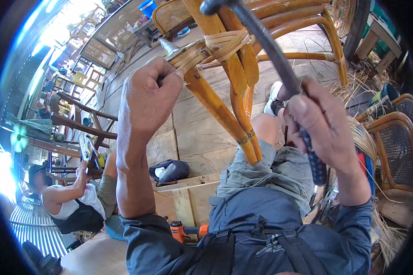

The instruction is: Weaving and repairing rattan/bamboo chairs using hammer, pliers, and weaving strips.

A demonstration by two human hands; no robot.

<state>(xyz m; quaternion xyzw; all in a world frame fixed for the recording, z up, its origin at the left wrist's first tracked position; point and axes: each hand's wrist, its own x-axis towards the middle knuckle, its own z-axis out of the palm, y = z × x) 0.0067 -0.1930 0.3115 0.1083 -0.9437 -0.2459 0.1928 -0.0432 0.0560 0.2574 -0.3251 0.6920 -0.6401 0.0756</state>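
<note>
A yellow-brown rattan chair frame [225, 114] leans in front of me, its joints wrapped with pale cane strips [225, 43]. My left hand [149, 96] is closed around a small metal tool [170, 46] whose tip presses at the wrapped joint. My right hand [319, 126] grips the dark wound handle of a hammer [266, 46], raised with its head at the top of the view above the joint. My knees in grey shorts show below the frame.
Another person [73, 197] sits at the lower left by dark wooden chairs [78, 119]. A dark bag [170, 170] lies on the plank floor. An orange power tool [183, 230] lies near my hip. Woven-seat chairs [394, 142] and loose cane [362, 87] stand right.
</note>
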